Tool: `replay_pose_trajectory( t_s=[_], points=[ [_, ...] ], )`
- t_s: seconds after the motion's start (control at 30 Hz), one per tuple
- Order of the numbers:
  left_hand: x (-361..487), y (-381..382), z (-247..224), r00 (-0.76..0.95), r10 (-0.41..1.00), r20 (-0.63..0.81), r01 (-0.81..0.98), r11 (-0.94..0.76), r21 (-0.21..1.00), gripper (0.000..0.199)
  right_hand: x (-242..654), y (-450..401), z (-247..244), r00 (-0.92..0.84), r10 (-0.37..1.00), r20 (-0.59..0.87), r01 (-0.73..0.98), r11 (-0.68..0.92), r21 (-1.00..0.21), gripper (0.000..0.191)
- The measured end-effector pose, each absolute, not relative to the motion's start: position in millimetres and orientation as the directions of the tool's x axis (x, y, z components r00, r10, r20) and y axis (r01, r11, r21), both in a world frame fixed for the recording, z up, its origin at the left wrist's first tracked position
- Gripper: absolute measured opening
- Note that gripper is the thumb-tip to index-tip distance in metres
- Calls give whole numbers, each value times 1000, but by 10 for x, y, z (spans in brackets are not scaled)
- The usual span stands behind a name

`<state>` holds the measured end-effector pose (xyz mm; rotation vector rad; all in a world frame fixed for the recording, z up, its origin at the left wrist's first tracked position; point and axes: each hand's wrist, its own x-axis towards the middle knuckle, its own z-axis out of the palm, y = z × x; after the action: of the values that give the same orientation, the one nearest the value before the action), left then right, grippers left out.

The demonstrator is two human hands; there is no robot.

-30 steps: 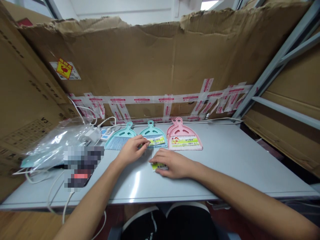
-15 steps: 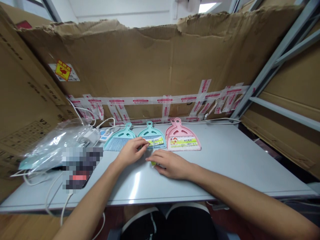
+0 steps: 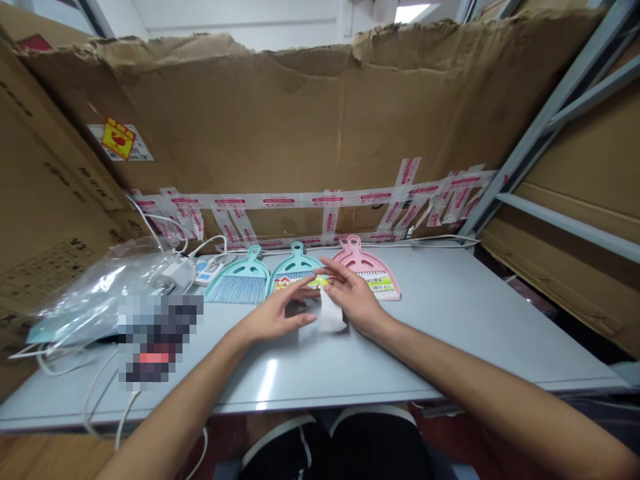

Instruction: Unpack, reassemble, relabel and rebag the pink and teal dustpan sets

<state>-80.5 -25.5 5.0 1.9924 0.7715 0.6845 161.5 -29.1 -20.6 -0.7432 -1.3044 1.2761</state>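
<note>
In my right hand point(image 3: 357, 297) a paper label point(image 3: 331, 313) is pinched, its white side showing and its lower end curling. My left hand point(image 3: 280, 310) faces it with thumb and fingers apart, fingertips close to those of the right. Behind the hands stands a teal dustpan and brush set point(image 3: 293, 267) with a printed label, partly hidden by the fingers. To its left is another teal dustpan and brush set point(image 3: 241, 280) whose bristles show without a label. On the right, pink dustpan sets point(image 3: 373, 267) overlap; the front one bears a label, partly covered by my right hand.
Clear plastic bags point(image 3: 100, 287), white cables and a power strip point(image 3: 207, 272) occupy the left side of the table point(image 3: 450, 333). A blurred-out dark object point(image 3: 165, 333) lies nearby. A taped cardboard sheet point(image 3: 280, 120) rises behind; a metal rack point(image 3: 540, 133) stands right.
My right hand has risen towards the pink sets, and the label in it now shows its white side. The left hand has moved right and opened, uncovering more of the middle set's label.
</note>
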Motion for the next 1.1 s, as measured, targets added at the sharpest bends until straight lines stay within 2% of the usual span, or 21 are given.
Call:
replay_pose_trajectory(
  t_s=[0.07, 0.13, 0.23, 0.33, 0.47, 0.57, 0.63, 0.7, 0.8, 0.87, 0.9, 1.0, 1.1],
  points=[
    [-778, -248, 18, 682, 725, 100, 133, -257, 957, 99, 1601, -264, -214, -154, 965, 210, -333, 150, -931, 61],
    [-765, -242, 9, 697, 717, 20, 50, -76, 996, 107, 1583, -249, -217, -120, 978, 172, -369, 117, -922, 57],
    [-761, -245, 41, 672, 733, -103, -5, 143, 990, 112, 1566, -236, -222, -83, 985, 151, -354, 112, -928, 52],
    [-769, -250, 95, 659, 730, -183, -36, 274, 961, 115, 1574, -230, -221, -63, 985, 161, -295, 136, -946, 46],
    [-812, -227, 159, 593, 785, -180, 1, 222, 975, 120, 1602, -233, -199, -96, 982, 162, -234, 136, -963, 35],
    [-870, -192, 195, 527, 828, -192, 15, 217, 976, 112, 1615, -236, -197, -145, 962, 231, -235, 194, -952, 40],
    [-912, -162, 200, 494, 839, -229, 27, 249, 968, 104, 1618, -237, -207, -183, 936, 300, -206, 262, -943, 49],
    [-946, -129, 189, 472, 845, -251, 31, 269, 963, 91, 1621, -238, -216, -198, 921, 335, -128, 315, -940, 47],
    [-976, -91, 175, 469, 849, -243, 26, 261, 965, 65, 1632, -237, -212, -152, 931, 332, -44, 329, -943, 38],
    [-986, -82, 189, 479, 849, -223, 3, 253, 968, 53, 1647, -234, -198, -115, 946, 303, -78, 295, -952, 44],
    [-991, -83, 202, 489, 846, -212, -19, 254, 967, 54, 1656, -232, -190, -103, 953, 284, -106, 273, -956, 48],
    [-1008, -94, 235, 524, 833, -177, -72, 251, 965, 73, 1684, -228, -173, -80, 970, 232, -155, 217, -964, 58],
    [-1031, -94, 236, 488, 857, -168, -1, 193, 981, 66, 1695, -223, -167, -64, 977, 204, -159, 192, -968, 66]
  ],
)
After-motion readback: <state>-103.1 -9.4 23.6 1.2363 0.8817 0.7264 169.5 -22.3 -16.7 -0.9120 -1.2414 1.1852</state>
